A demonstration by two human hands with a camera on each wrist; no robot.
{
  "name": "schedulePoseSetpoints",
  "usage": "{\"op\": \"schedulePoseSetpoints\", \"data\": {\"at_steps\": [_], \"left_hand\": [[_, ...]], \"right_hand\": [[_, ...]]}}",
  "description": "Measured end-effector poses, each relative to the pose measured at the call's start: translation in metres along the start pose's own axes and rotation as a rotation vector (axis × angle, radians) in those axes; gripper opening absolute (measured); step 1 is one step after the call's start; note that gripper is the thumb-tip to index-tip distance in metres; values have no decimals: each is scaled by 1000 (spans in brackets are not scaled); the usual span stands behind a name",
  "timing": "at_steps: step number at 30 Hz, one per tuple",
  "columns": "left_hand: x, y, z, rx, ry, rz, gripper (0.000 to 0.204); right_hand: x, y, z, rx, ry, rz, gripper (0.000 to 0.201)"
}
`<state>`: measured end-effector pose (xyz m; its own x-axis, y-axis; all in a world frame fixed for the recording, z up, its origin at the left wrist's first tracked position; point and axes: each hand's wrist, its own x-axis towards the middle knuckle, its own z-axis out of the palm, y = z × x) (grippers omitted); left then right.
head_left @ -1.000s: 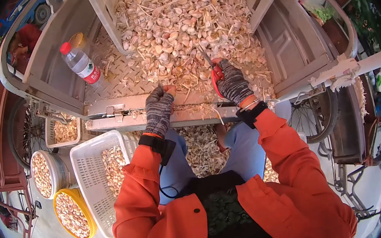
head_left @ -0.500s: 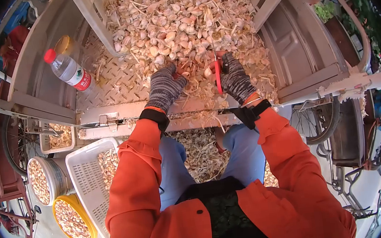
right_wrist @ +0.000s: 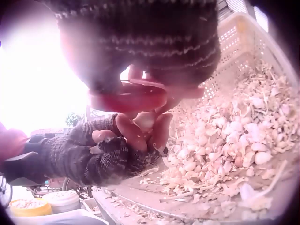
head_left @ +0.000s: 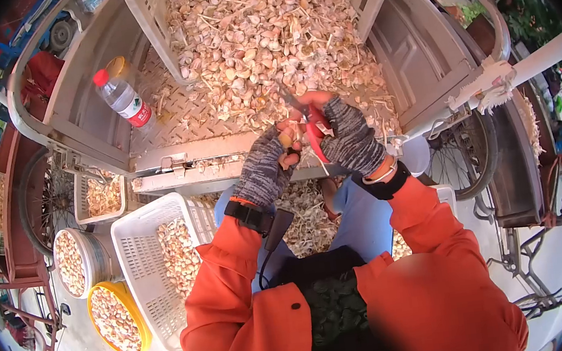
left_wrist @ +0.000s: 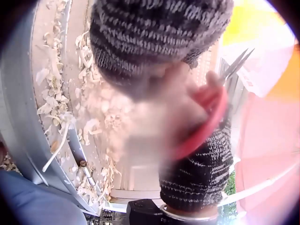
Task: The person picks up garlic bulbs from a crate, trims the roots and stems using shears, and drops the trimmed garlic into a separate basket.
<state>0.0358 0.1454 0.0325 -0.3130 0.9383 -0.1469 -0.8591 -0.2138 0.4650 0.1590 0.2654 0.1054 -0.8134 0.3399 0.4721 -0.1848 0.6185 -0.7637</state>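
Note:
Red-handled scissors are gripped in the right hand, blades pointing up and left in the head view. The left hand, in a grey knitted fingerless glove, pinches a pale garlic bulb between thumb and finger, just beside the scissors. Both hands meet above the front edge of the metal cart bed. Behind them lies a large heap of garlic with loose skins and stalks. In the left wrist view the scissor blades stand slightly apart.
A red-capped bottle stands on the cart bed at left. White crates flank the heap. At lower left are a white crate, a white bucket and a yellow bucket, all holding garlic. Skins litter the ground between the legs.
Both hands have drawn back from the heap toward the body and come together. The left hand, empty-looking at first near the bed's edge, reached to the heap and now holds a bulb.

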Motion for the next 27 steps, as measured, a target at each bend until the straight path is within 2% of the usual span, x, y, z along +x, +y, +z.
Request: {"op": "schedulePoseSetpoints", "data": {"at_steps": [1, 2, 4, 5, 6, 8, 9, 13, 17, 19, 20, 22, 24, 25, 26, 27], "left_hand": [[-10, 3, 10, -2, -57, 14, 31], [-17, 4, 13, 0, -53, 12, 31], [-29, 6, 15, 208, -35, 93, 38], [-32, 9, 17, 299, -54, 108, 38], [-34, 7, 15, 301, -57, 98, 38], [-35, 4, 11, 345, -80, 123, 40], [-38, 4, 13, 302, -102, 91, 41], [-49, 3, 19, 446, -49, 102, 42], [-52, 7, 22, 746, 4, 107, 35], [-52, 4, 19, 845, 17, 111, 31], [-50, 1, 15, 925, 54, 154, 28], [-48, -2, 14, 1002, 90, 199, 24], [-51, -5, 15, 1022, 35, 239, 21], [-51, -6, 16, 1021, 35, 231, 21], [-52, -6, 16, 943, 80, 148, 19], [-52, -7, 16, 863, 125, 69, 17]], "right_hand": [[-9, 8, -2, 107, 146, 97, 42], [-21, 12, -10, 149, 201, 130, 44], [-44, -9, -29, -137, 28, 258, 44], [-52, -17, -34, -301, -60, 163, 44], [-56, -23, -35, -303, -53, 171, 44], [-61, -31, -38, -380, -161, 195, 44], [-61, -26, -38, -417, -149, 88, 46], [-54, -25, -37, -373, -212, -18, 42], [-56, -15, -33, -356, -259, -40, 39], [-60, -17, -30, -269, -261, 159, 35], [-63, -14, -28, -269, -259, 164, 35], [-69, -3, -24, -318, -240, 6, 33], [-75, 3, -23, -288, -236, 53, 28], [-77, 6, -23, -245, -311, 189, 24], [-79, 7, -22, -200, -386, 327, 21], [-81, 6, -20, -201, -387, 333, 21]]}}
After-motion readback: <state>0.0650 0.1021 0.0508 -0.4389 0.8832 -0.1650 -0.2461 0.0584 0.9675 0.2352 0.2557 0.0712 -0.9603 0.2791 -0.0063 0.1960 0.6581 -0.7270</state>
